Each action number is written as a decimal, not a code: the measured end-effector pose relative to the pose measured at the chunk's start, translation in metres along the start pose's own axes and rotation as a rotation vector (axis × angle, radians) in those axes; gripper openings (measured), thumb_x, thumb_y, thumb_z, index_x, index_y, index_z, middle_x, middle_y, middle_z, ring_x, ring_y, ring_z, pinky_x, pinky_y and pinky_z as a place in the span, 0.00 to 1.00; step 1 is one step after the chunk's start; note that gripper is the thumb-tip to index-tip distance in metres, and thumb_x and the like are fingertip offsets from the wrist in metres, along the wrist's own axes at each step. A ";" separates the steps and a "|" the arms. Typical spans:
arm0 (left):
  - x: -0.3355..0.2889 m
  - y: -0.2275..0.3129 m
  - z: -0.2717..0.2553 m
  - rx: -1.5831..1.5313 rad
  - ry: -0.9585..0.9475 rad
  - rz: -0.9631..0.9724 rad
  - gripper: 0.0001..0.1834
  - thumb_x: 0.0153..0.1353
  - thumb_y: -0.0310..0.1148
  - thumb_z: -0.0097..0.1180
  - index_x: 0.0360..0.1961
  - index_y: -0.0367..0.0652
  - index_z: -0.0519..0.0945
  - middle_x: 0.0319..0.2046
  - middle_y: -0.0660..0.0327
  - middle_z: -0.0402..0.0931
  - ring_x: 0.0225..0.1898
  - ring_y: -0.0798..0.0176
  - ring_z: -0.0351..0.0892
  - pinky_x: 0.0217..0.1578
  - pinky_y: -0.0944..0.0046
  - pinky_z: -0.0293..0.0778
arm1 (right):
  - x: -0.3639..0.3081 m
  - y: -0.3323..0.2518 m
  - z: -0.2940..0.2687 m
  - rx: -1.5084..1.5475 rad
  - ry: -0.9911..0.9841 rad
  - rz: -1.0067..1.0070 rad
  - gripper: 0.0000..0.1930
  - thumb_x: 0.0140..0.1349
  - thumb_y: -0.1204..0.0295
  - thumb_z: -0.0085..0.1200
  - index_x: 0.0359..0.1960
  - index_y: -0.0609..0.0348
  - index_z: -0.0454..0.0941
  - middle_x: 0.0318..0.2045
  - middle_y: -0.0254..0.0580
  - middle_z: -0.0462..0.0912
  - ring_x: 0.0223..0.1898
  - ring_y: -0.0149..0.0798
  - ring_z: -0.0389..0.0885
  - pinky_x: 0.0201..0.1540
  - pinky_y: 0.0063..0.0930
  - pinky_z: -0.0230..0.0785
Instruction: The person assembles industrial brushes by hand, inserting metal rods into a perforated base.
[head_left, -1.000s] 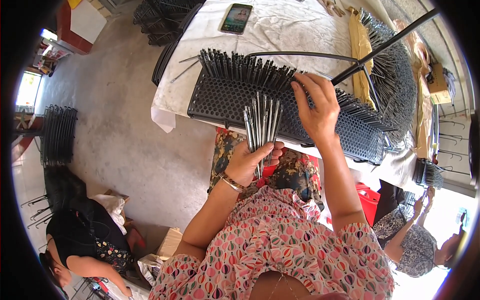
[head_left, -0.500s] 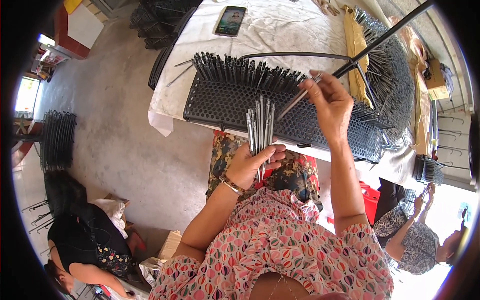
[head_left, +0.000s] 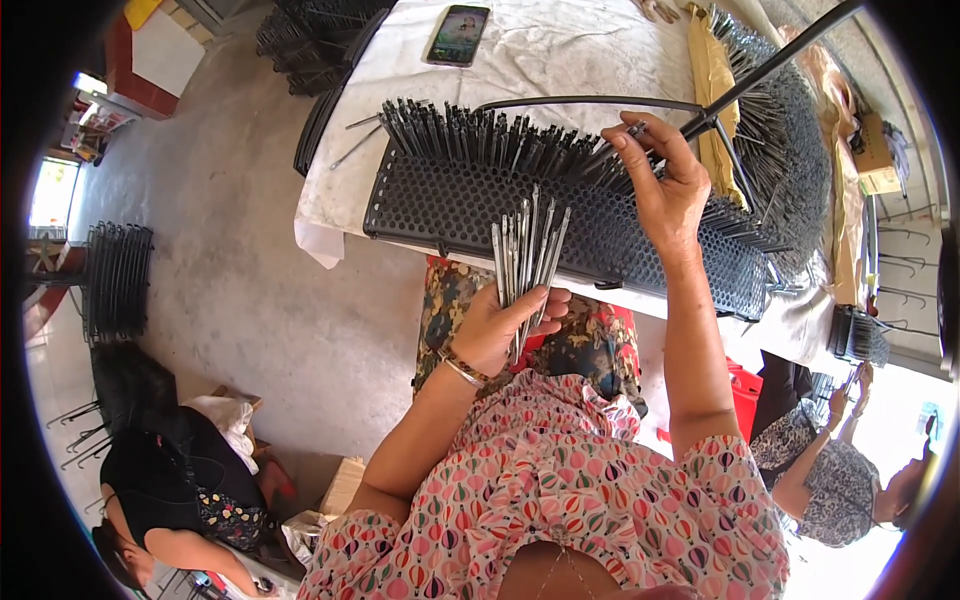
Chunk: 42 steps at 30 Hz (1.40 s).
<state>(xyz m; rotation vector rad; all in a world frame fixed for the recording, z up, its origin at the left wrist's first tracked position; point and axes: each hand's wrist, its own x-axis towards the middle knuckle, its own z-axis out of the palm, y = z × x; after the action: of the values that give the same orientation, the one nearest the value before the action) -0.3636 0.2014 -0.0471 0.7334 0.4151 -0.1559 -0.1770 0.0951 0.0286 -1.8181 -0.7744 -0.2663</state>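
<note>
Near the middle, my left hand [head_left: 495,328] is closed around a bundle of thin silver-grey metal rods [head_left: 525,250], fanned out and pointing away from me. Beyond it stretches a long black perforated rack [head_left: 425,205], full of round holes. Dark rods [head_left: 450,132] stand upright in several rows along its far side. Over those rows, right of the middle, my right hand [head_left: 672,190] pinches the end of one slim metal rod [head_left: 632,130] between thumb and fingers. That rod's lower end is lost among the standing ones, so I cannot tell whether it sits in a hole.
A phone [head_left: 458,36] lies on the cloth-covered table [head_left: 560,70]. A large heap of dark rods [head_left: 780,150] fills the right side, next to brown paper [head_left: 716,110]. A black bar [head_left: 770,75] slants over the table. Two people [head_left: 185,480] work at lower left and right.
My right hand has shifted slightly up, taking its rod from above the rack's near holes to the standing rows. The left hand stays put; its rods have spread a little wider.
</note>
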 end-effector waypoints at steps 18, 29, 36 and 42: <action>-0.001 0.001 0.004 0.010 0.021 0.005 0.13 0.62 0.30 0.53 0.45 0.35 0.74 0.39 0.54 0.78 0.38 0.62 0.79 0.36 0.64 0.79 | -0.015 0.011 0.013 -0.265 -0.045 -0.063 0.13 0.52 0.73 0.62 0.41 0.56 0.79 0.33 0.38 0.82 0.38 0.37 0.78 0.42 0.29 0.67; 0.001 0.000 0.003 0.028 0.053 -0.028 0.12 0.61 0.29 0.54 0.45 0.35 0.74 0.38 0.56 0.79 0.37 0.64 0.79 0.35 0.66 0.79 | -0.015 0.005 0.013 -0.440 -0.068 -0.447 0.12 0.50 0.77 0.60 0.39 0.58 0.80 0.36 0.38 0.82 0.37 0.40 0.77 0.42 0.31 0.67; -0.003 0.006 0.006 0.008 0.007 0.028 0.12 0.62 0.28 0.52 0.46 0.37 0.74 0.39 0.56 0.78 0.39 0.64 0.79 0.35 0.66 0.78 | -0.056 -0.015 0.005 -0.124 -0.162 0.356 0.15 0.57 0.70 0.59 0.42 0.68 0.76 0.27 0.47 0.82 0.23 0.30 0.79 0.25 0.24 0.69; -0.002 0.008 0.011 -0.018 -0.011 0.021 0.12 0.62 0.28 0.51 0.46 0.37 0.74 0.40 0.56 0.78 0.39 0.64 0.79 0.37 0.65 0.79 | -0.061 -0.012 0.002 0.267 -0.304 0.673 0.18 0.59 0.74 0.57 0.50 0.65 0.71 0.27 0.38 0.82 0.25 0.25 0.78 0.25 0.17 0.68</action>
<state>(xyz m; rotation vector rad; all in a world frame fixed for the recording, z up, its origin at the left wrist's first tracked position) -0.3594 0.1994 -0.0343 0.7186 0.3978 -0.1363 -0.2311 0.0765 0.0044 -1.7701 -0.3380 0.5361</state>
